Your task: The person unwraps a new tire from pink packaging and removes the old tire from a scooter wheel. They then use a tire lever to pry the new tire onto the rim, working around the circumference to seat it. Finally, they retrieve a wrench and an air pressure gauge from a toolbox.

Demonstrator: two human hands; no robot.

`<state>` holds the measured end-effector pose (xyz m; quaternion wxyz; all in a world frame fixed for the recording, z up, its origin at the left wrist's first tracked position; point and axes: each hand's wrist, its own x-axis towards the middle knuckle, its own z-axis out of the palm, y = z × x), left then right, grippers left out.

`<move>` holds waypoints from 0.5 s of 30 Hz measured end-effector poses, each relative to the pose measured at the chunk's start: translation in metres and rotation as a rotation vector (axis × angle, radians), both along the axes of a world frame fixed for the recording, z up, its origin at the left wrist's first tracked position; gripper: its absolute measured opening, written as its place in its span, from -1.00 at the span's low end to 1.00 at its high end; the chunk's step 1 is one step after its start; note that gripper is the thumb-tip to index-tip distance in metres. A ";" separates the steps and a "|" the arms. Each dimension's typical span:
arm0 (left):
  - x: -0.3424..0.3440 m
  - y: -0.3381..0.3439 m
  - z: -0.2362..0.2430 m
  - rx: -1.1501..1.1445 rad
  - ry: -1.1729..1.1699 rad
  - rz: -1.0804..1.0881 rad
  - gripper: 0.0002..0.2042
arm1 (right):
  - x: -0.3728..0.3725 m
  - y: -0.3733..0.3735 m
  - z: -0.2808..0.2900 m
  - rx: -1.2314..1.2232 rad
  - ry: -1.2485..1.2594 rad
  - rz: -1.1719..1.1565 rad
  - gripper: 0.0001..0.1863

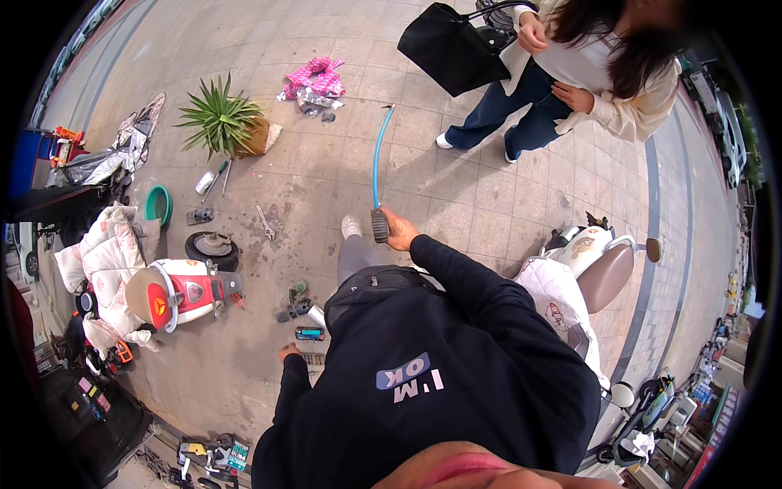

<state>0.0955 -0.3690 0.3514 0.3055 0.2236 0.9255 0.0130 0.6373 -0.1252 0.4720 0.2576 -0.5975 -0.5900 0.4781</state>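
My right hand (401,230) is closed round a dark ribbed piece (380,226). From this piece a thin, curved blue hose (377,159) runs away from me, with a small dark tip at its far end. Low on my left side, my left hand (289,352) shows only in part at the end of its dark sleeve, and its fingers are too small and hidden to read. Close by it on the ground lie a blue and black box-like item (309,333) and a grey slatted piece (314,359).
A person (562,81) with a black bag (453,47) stands at the far right. Scooters stand left (187,293) and right (603,261). A potted plant (224,122), pink wrapping (316,80), a green basin (159,206), a wheel (212,248) and a wrench (265,222) are on the paving.
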 end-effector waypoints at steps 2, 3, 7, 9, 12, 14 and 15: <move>0.038 0.048 0.015 -0.116 0.130 -0.039 -0.66 | 0.040 0.045 -0.054 0.000 -0.032 -0.066 -0.34; 0.036 0.075 0.021 -0.185 0.163 -0.039 -0.65 | 0.049 0.073 -0.076 0.006 -0.023 -0.093 -0.34; 0.022 0.257 0.006 -0.244 0.219 -0.198 -0.59 | 0.083 0.188 -0.114 0.024 -0.193 -0.233 -0.39; 0.012 0.383 0.001 -0.130 0.149 -0.238 -0.61 | 0.103 0.219 -0.128 -0.092 -0.278 -0.310 -0.38; 0.074 0.598 0.046 0.477 -0.113 -0.205 -0.72 | 0.143 0.239 -0.131 -0.188 -0.431 -0.384 -0.38; 0.123 0.719 0.088 0.773 -0.299 -0.112 -0.72 | 0.155 0.275 -0.112 -0.316 -0.398 -0.416 -0.38; 0.137 0.763 0.105 0.944 -0.318 -0.149 -0.72 | 0.156 0.291 -0.101 -0.398 -0.351 -0.447 -0.36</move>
